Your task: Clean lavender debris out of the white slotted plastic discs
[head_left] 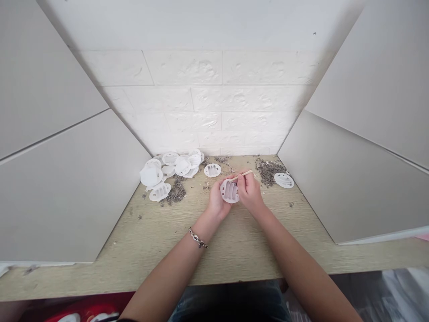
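My left hand (217,201) grips a round white slotted plastic disc (230,191) by its left edge, tilted up above the table. In my right hand (250,192) a thin pale stick (241,175) is pinched, its tip at the disc's upper rim. The right fingers are close to the disc's right edge; whether they touch it I cannot tell. Behind my hands another slotted disc (212,170) lies flat. Small dark grey bits (268,172) are heaped to the right, with one more white disc (284,180) beside them.
A pile of white discs (182,165) lies at the back left, next to another heap of grey bits (177,190). Grey panels (60,192) stand at the left and right, and a white brick-patterned wall (208,98) closes the back. The wooden table (150,250) ends near my body.
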`<control>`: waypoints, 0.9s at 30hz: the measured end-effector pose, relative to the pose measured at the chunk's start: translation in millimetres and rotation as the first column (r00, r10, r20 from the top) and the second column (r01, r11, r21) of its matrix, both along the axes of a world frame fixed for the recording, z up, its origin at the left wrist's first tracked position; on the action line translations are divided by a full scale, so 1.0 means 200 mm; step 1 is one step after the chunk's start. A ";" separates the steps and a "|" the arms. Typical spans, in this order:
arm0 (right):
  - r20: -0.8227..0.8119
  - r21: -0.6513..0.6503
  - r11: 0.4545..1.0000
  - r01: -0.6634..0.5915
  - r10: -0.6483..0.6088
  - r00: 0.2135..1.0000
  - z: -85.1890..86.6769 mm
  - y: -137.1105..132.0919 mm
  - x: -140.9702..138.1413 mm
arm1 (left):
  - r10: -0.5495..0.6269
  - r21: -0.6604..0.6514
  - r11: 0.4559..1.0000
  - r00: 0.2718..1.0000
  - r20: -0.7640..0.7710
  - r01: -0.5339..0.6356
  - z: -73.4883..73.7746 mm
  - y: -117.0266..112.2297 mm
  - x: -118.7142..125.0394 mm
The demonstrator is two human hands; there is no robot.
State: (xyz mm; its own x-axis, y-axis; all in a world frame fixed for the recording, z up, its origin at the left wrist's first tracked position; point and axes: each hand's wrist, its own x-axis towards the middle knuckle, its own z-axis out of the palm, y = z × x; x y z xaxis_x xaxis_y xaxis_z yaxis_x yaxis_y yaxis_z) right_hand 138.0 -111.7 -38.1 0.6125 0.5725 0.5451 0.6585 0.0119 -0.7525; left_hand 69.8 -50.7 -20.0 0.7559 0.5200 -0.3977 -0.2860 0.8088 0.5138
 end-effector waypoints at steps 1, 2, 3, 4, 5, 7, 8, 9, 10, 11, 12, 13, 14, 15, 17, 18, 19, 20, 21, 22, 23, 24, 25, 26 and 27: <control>0.015 -0.004 1.000 -0.007 0.007 1.000 0.00 0.00 0.00 | 0.013 -0.001 1.000 1.000 -0.006 -0.013 0.00 0.00 0.00; 0.026 -0.010 1.000 -0.013 0.013 1.000 -0.01 0.00 0.00 | 0.025 -0.002 1.000 1.000 -0.009 -0.025 0.00 0.00 0.00; 0.035 -0.017 1.000 -0.015 0.016 0.999 -0.01 0.00 0.00 | 0.034 -0.002 0.999 0.999 -0.010 -0.034 0.00 0.00 0.00; 0.042 -0.023 1.000 -0.017 0.017 0.999 -0.01 0.00 0.00 | 0.041 -0.002 0.999 0.999 -0.010 -0.041 -0.01 0.00 0.00; 0.047 -0.027 0.999 -0.017 0.019 0.999 -0.01 0.00 0.00 | 0.044 -0.001 0.999 0.999 -0.011 -0.044 -0.01 0.00 0.00; 0.051 -0.025 1.000 -0.013 0.014 0.999 -0.01 0.00 -0.01 | 0.046 0.005 0.999 0.999 -0.015 -0.046 -0.02 -0.01 0.01; 0.050 -0.020 1.000 -0.008 0.009 0.999 -0.02 0.00 -0.01 | 0.047 0.010 0.999 0.999 -0.016 -0.046 -0.03 -0.01 0.01; 0.047 -0.015 1.000 -0.005 0.006 0.999 -0.02 0.00 -0.01 | 0.046 0.015 0.999 0.999 -0.017 -0.046 -0.03 -0.01 0.01; 0.042 -0.014 1.000 -0.004 0.004 0.999 -0.02 0.00 -0.01 | 0.047 0.018 0.999 0.999 -0.017 -0.046 -0.03 -0.01 0.01; 0.038 -0.015 1.000 -0.003 0.004 0.999 -0.02 0.00 -0.01 | 0.046 0.020 0.999 0.999 -0.016 -0.045 -0.04 -0.01 0.01; 0.036 -0.021 1.000 -0.003 0.004 0.999 -0.02 0.00 -0.01 | 0.043 0.021 0.999 0.999 -0.016 -0.043 -0.04 -0.01 0.01; 0.034 -0.030 1.000 -0.004 0.005 0.999 -0.03 0.01 -0.01 | 0.042 0.022 0.999 0.999 -0.018 -0.041 -0.04 -0.01 0.01; 0.033 -0.041 0.999 -0.004 0.005 0.999 -0.03 0.01 0.00 | 0.042 0.023 0.999 0.999 -0.018 -0.041 -0.04 -0.01 0.01; 0.033 -0.052 0.999 -0.003 0.005 0.999 -0.03 0.01 0.00 | 0.042 0.024 0.999 0.999 -0.016 -0.042 -0.04 -0.01 0.01; 0.039 -0.069 0.998 -0.005 0.007 0.999 -0.03 0.01 0.00 | 0.043 0.026 0.999 0.999 -0.013 -0.042 -0.04 -0.02 0.01; 0.043 -0.073 0.997 -0.005 0.008 0.999 -0.04 0.01 0.00 | 0.042 0.026 0.999 0.999 -0.014 -0.042 -0.04 -0.02 0.01; 0.046 -0.074 0.997 -0.002 0.006 0.999 -0.04 0.02 -0.01 | 0.043 0.025 0.999 0.999 -0.020 -0.042 -0.04 -0.02 0.01; 0.047 -0.074 0.997 0.002 0.002 0.999 -0.04 0.02 -0.01 | 0.046 0.024 0.999 0.998 -0.029 -0.046 -0.05 -0.03 0.01; 0.046 -0.074 0.997 0.007 -0.003 0.999 -0.04 0.02 -0.01 | 0.056 0.026 0.998 0.998 -0.042 -0.055 -0.05 -0.03 0.01; 0.042 -0.075 0.997 0.011 -0.008 0.999 -0.04 0.03 -0.01 | 0.069 0.031 0.997 0.996 -0.052 -0.068 -0.05 -0.03 0.01; 0.036 -0.077 0.997 0.016 -0.013 0.999 -0.04 0.03 -0.02 | 0.084 0.038 0.996 0.995 -0.058 -0.082 -0.05 -0.04 0.01; 0.029 -0.079 0.997 0.020 -0.018 0.999 -0.05 0.03 -0.02 | 0.100 0.048 0.994 0.993 -0.058 -0.097 -0.05 -0.04 0.01; 0.022 -0.080 0.997 0.024 -0.022 1.000 -0.05 0.04 -0.02 | 0.112 0.058 0.992 0.992 -0.055 -0.108 -0.05 -0.04 0.01; 0.015 -0.079 0.996 0.028 -0.027 1.000 -0.05 0.04 -0.02 | 0.119 0.066 0.991 0.991 -0.052 -0.116 -0.05 -0.04 0.01; 0.009 -0.076 0.997 0.033 -0.032 0.999 -0.06 0.04 -0.02 | 0.126 0.071 0.990 0.991 -0.049 -0.122 -0.06 -0.04 0.01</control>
State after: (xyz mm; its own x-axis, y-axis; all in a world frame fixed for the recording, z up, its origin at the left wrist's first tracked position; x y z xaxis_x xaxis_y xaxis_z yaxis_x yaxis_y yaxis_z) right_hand 133.1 -103.1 -49.5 0.6275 0.5924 0.5052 0.6634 -0.0672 -0.7453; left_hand 71.4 -59.3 -31.1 0.6627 0.6356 -0.3960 -0.3527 0.7314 0.5837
